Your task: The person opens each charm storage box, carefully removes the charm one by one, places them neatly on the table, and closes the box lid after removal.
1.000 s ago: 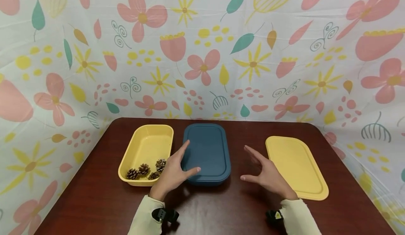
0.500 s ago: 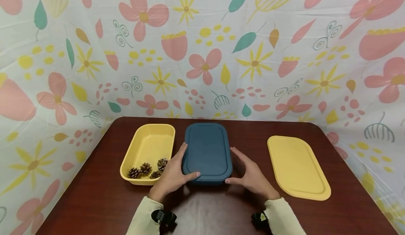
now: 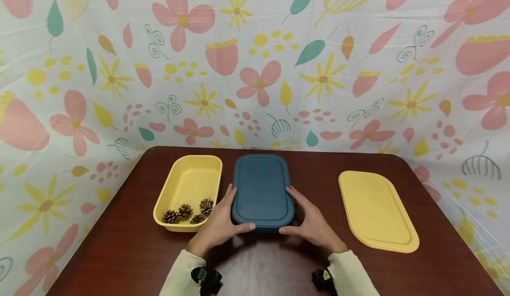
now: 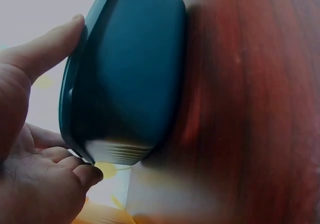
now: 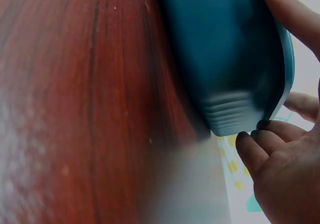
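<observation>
Resting between the fingers [image 3: 300, 199]: blue box [image 3: 262, 190].

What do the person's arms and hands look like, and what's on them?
The left hand and right hand are bare. The left sleeve and right sleeve are pale cream. There's a black gadget at each wrist: the left gadget has small greyish marks, and the right gadget has a little yellowish one.

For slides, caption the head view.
Left hand and right hand grip a lidded blue box beside a yellow tray of pinecones.
</observation>
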`<state>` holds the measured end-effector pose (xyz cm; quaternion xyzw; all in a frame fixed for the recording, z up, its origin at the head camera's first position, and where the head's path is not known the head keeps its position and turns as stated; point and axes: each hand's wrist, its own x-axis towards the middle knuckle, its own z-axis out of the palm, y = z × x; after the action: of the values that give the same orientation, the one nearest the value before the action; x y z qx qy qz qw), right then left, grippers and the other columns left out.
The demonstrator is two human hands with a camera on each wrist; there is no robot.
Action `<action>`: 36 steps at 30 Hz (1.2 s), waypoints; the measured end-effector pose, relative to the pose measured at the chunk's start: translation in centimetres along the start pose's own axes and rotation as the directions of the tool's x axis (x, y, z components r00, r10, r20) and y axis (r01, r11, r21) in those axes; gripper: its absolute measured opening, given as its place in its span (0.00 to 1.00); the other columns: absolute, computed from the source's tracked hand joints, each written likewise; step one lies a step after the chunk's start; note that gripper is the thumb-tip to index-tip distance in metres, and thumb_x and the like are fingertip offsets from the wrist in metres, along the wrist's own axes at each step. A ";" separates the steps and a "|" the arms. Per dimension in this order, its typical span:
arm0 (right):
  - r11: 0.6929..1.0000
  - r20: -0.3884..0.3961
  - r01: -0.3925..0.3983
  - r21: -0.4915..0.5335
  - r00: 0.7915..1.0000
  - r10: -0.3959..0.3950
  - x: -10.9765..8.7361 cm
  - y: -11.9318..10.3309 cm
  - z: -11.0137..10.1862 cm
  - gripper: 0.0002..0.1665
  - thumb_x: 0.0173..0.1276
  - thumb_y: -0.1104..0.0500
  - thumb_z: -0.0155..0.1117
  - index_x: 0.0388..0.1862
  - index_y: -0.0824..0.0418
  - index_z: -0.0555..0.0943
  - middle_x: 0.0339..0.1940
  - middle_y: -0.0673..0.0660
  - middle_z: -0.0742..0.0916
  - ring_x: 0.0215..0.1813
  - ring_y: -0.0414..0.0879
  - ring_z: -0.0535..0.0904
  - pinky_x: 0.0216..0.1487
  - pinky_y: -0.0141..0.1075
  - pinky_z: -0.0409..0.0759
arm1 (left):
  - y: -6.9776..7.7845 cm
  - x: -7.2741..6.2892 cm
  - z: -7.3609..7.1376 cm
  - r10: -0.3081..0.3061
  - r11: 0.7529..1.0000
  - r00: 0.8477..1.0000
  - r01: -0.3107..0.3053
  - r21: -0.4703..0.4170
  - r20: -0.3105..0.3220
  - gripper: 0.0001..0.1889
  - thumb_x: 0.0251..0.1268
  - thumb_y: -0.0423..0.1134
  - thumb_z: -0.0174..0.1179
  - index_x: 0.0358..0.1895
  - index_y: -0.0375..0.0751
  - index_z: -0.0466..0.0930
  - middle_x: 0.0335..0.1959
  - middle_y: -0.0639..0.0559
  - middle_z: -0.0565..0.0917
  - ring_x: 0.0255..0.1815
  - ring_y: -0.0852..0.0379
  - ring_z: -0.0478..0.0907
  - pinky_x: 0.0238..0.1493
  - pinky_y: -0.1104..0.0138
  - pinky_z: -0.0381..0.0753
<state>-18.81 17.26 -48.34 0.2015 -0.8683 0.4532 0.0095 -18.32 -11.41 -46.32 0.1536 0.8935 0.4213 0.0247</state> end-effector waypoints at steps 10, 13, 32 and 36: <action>0.999 -0.020 0.000 -0.048 1.000 -0.001 0.3 -0.2 0.0 0.65 0.48 0.43 0.84 0.81 0.53 0.59 0.83 0.61 0.59 0.80 0.59 0.63 0.69 0.56 0.74 | 0.0 0.1 0.2 -0.011 1.000 1.000 0.011 -0.005 0.021 0.63 0.50 0.56 0.77 0.83 0.42 0.43 0.83 0.37 0.43 0.82 0.35 0.50 0.74 0.40 0.64; 0.999 -0.023 -0.006 -0.035 1.000 0.005 0.4 -0.2 0.0 0.65 0.48 0.43 0.84 0.81 0.53 0.59 0.84 0.61 0.58 0.80 0.60 0.62 0.70 0.59 0.72 | -0.1 0.2 0.1 -0.016 1.000 1.000 0.016 -0.001 0.023 0.63 0.50 0.56 0.77 0.83 0.42 0.43 0.84 0.38 0.43 0.82 0.36 0.50 0.74 0.40 0.64; 0.997 -0.023 -0.075 -0.012 0.997 0.075 0.0 0.1 0.6 0.65 0.47 0.40 0.83 0.81 0.48 0.59 0.84 0.58 0.58 0.83 0.58 0.56 0.73 0.62 0.67 | -0.6 0.0 0.4 0.008 0.999 1.000 -0.009 -0.044 -0.007 0.66 0.44 0.60 0.79 0.82 0.41 0.45 0.83 0.36 0.48 0.82 0.35 0.50 0.74 0.39 0.63; 0.996 -0.032 -0.082 -0.021 0.996 0.081 -0.3 0.1 0.9 0.65 0.48 0.39 0.83 0.81 0.46 0.59 0.84 0.58 0.59 0.82 0.58 0.58 0.73 0.61 0.68 | -0.8 -0.4 0.5 -0.008 0.999 1.000 0.007 -0.049 -0.013 0.66 0.42 0.63 0.78 0.82 0.41 0.47 0.83 0.36 0.48 0.82 0.35 0.50 0.74 0.38 0.63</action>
<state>-18.39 16.73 -48.96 0.1588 -0.8805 0.4467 0.0067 -18.07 -11.58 -47.27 0.1469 0.8835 0.4442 0.0243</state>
